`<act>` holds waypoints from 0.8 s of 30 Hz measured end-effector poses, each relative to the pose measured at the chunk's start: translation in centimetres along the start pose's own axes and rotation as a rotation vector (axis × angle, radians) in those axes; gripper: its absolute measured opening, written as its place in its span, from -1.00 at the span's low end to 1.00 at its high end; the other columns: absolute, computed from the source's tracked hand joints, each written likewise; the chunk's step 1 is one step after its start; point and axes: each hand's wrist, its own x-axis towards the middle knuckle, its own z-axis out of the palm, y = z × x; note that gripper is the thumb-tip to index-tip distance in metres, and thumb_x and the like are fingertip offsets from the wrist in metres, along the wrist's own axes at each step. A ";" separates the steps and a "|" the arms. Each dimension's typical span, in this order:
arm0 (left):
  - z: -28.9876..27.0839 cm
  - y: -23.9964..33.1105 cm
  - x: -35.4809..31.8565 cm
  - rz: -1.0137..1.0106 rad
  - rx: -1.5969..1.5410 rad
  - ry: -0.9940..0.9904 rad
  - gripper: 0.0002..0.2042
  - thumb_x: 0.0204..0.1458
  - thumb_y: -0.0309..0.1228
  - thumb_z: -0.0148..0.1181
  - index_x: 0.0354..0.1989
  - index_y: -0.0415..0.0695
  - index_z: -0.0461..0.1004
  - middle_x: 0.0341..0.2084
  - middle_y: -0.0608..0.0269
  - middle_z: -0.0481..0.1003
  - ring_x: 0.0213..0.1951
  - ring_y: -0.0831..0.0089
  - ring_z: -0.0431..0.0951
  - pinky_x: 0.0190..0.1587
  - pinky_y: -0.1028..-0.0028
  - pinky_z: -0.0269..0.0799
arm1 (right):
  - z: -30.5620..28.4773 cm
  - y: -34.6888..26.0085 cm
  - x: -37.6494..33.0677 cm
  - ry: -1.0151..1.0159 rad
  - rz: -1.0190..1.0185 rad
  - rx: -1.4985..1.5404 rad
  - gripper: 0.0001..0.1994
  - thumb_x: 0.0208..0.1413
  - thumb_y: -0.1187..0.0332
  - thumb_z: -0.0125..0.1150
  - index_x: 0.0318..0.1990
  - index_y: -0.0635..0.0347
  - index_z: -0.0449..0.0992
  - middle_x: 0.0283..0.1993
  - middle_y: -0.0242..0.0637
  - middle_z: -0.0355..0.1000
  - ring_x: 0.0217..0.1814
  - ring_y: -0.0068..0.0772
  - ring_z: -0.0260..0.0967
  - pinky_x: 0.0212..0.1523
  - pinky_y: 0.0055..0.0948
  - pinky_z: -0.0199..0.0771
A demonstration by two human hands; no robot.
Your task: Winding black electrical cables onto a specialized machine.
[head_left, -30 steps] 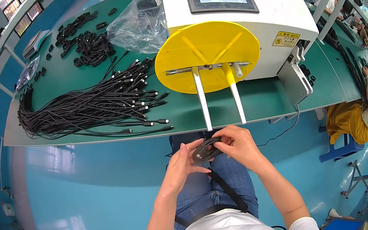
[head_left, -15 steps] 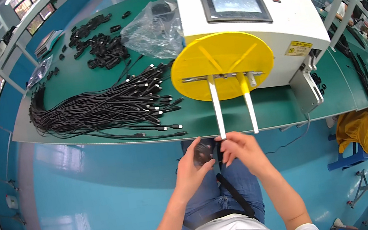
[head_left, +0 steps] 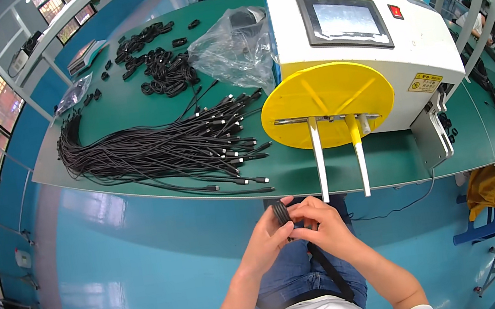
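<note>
A small coil of black cable [head_left: 281,213] is gripped between the fingers and thumb of my left hand [head_left: 263,240], just off the table's front edge and above my lap. My right hand [head_left: 324,225] meets it from the right, its fingers bent and pinched at the coil's side; the fingertips partly cover the coil. Ahead of my hands, two prongs [head_left: 320,163] stick out from the yellow disc [head_left: 291,103] of a white winding machine [head_left: 415,33]. To the left on the green table lies a bundle of straight black cables [head_left: 150,148] with connector ends.
Several coiled black cables [head_left: 168,70] lie farther back on the green table [head_left: 84,89], beside a clear plastic bag [head_left: 231,48]. A metal bracket [head_left: 431,143] stands at the machine's right. Another person in yellow clothing [head_left: 489,188] sits at the far right.
My right hand has come from near the prong to the coil, and both hands now meet at it. The coil has turned in my left hand. The whole view has shifted slightly.
</note>
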 end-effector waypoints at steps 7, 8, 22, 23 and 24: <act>0.9 -0.2 0.0 0.289 0.394 0.049 -0.59 -0.01 -0.62 0.12 0.07 -0.32 0.29 0.03 0.03 0.37 0.01 0.40 0.41 0.07 0.37 0.36 | 0.0 0.4 -0.3 -0.072 0.124 0.128 -0.81 -0.16 0.52 0.32 -0.36 0.29 0.43 -0.36 -0.33 0.39 -0.34 -0.52 0.33 -0.35 -0.57 0.35; 1.0 -0.2 0.0 0.287 0.391 0.050 -0.59 -0.01 -0.62 0.12 0.07 -0.32 0.29 0.03 0.03 0.37 0.01 0.40 0.41 0.07 0.37 0.36 | -0.1 0.3 -0.3 -0.099 0.172 0.158 -0.81 -0.16 0.51 0.33 -0.38 0.29 0.42 -0.40 -0.33 0.40 -0.34 -0.52 0.33 -0.35 -0.57 0.35; 1.7 -0.2 0.1 0.243 0.373 0.142 -0.61 -0.01 -0.67 0.07 0.06 -0.33 0.30 -0.06 0.01 0.44 -0.06 0.39 0.48 0.01 0.45 0.41 | -0.3 1.1 -0.4 -0.069 0.042 0.096 -0.87 -0.13 0.47 0.33 -0.44 0.33 0.51 -0.45 -0.35 0.41 -0.24 -0.50 0.29 -0.22 -0.53 0.30; 1.8 -0.2 0.2 0.235 0.350 0.137 -0.60 0.00 -0.65 0.07 0.08 -0.32 0.29 -0.04 0.01 0.43 -0.05 0.39 0.48 0.00 0.46 0.42 | -0.2 1.1 -0.5 -0.067 0.113 0.189 -0.87 -0.13 0.47 0.33 -0.42 0.32 0.52 -0.45 -0.36 0.41 -0.28 -0.50 0.29 -0.25 -0.53 0.31; 1.8 0.0 0.2 0.232 0.348 0.135 -0.60 0.00 -0.65 0.07 0.08 -0.32 0.29 -0.04 0.01 0.43 -0.05 0.39 0.48 0.00 0.46 0.42 | -0.1 1.0 -0.6 -0.065 0.184 0.281 -0.87 -0.14 0.48 0.33 -0.40 0.31 0.53 -0.45 -0.36 0.41 -0.32 -0.50 0.30 -0.28 -0.54 0.32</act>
